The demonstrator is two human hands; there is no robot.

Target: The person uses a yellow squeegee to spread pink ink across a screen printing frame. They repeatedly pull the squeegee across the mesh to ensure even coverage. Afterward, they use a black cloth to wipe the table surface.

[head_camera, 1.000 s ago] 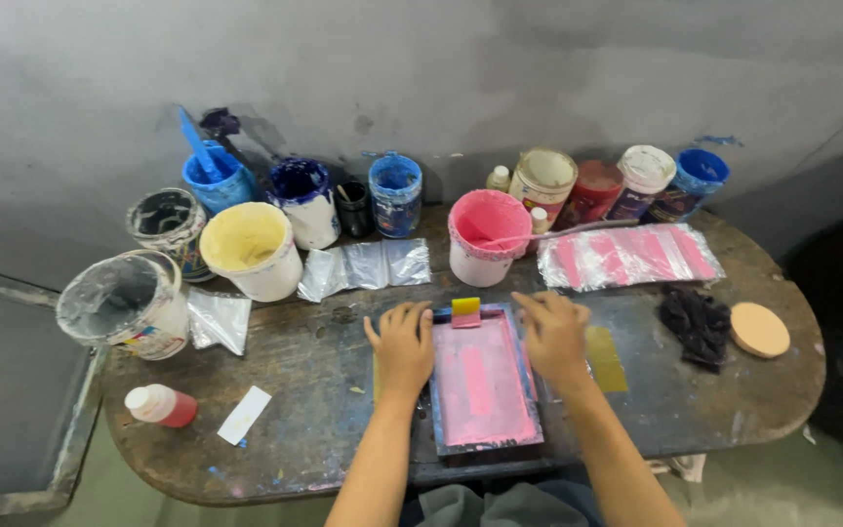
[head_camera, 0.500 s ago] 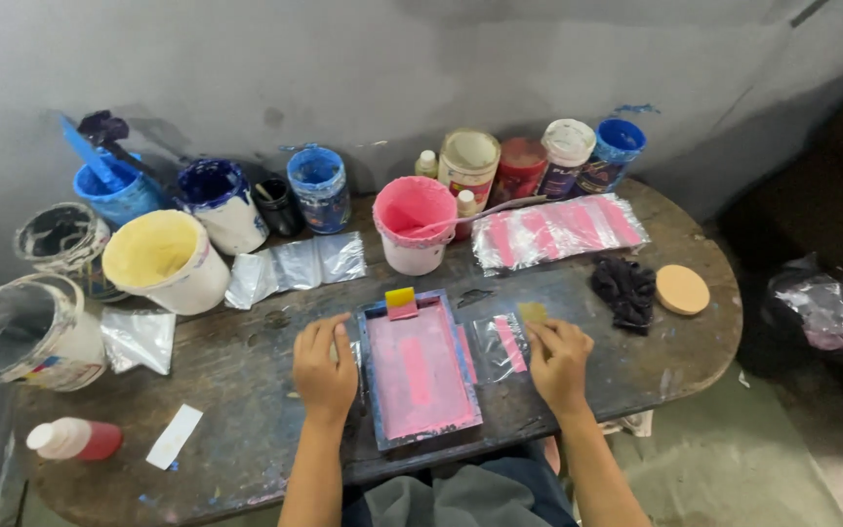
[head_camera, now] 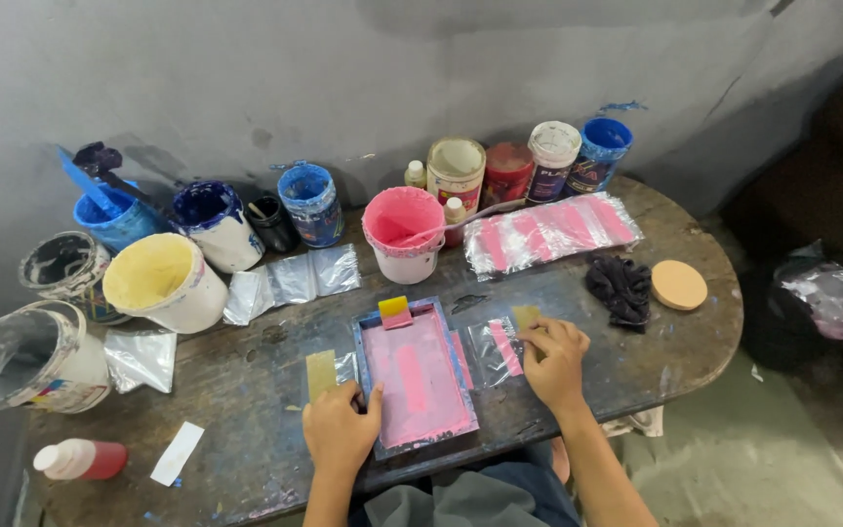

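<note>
Worn dark wooden table (head_camera: pixel 695 322), oval at the right end, top streaked with blue and pink paint stains; set against a rough grey plastered wall (head_camera: pixel 363 68), patchy and scuffed. Bare grey-green floor to the right, with a crumpled plastic bag (head_camera: pixel 836 298) lying on it. Small screen-printing frame (head_camera: pixel 414 376) lies flat near the table's front edge, between the two hands: blue rim, mesh soaked pink, a small yellow-and-pink squeegee (head_camera: pixel 394 311) resting at its far end. Left hand (head_camera: pixel 341 436) rests at the frame's near left corner, thumb up along the rim, fingers curled loosely onto the table, gripping nothing that can be made out. Just beyond it a tan strip (head_camera: pixel 321 372) on the wood. Right hand (head_camera: pixel 553 356) lies just right of the frame, fingertips pressed down on a clear plastic pouch (head_camera: pixel 500 346) with a pink stripe; whether it pinches the pouch cannot be told. Back row of paint tubs, crusted rims: blue tub with stirrer (head_camera: pixel 109 210), white tub with dark blue inside (head_camera: pixel 212 222), yellow-lined bucket (head_camera: pixel 163 283), pink bucket (head_camera: pixel 404 234), several lidded jars (head_camera: pixel 504 171). Glossy stack of pink-striped pouches (head_camera: pixel 548 232) at right rear, empty clear pouches (head_camera: pixel 295 281) left of centre. Black rag (head_camera: pixel 622 288), bunched; round tan lid (head_camera: pixel 678 285) beside it. Red-and-white bottle (head_camera: pixel 80 459) on its side at front left.
</note>
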